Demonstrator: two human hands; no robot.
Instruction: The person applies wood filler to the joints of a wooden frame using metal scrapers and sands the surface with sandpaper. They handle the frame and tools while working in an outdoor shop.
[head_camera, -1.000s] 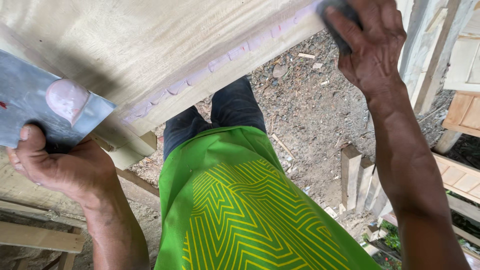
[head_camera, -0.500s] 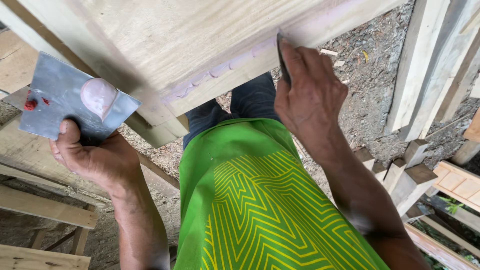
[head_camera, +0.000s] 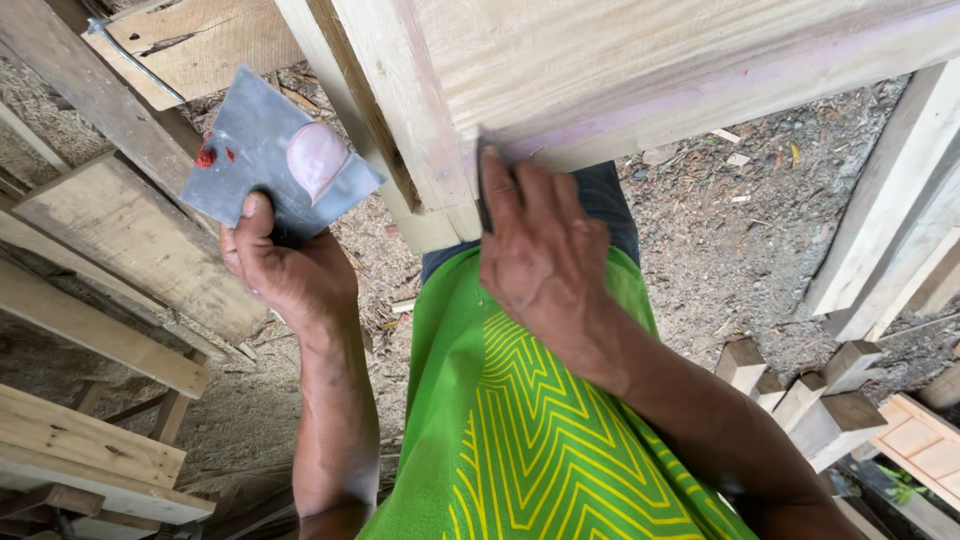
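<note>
My left hand grips a grey metal plate carrying a pink putty blob, upper left of frame. My right hand pinches a thin dark scraper against the pale wooden frame edge at centre, over my green shirt.

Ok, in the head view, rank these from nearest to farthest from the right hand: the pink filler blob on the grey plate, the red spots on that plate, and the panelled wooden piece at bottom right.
From the right hand:
1. Pink filler blob, to its left on the grey plate.
2. Red spots, further left on the same plate.
3. Panelled wooden piece, far off at the lower right corner.
</note>
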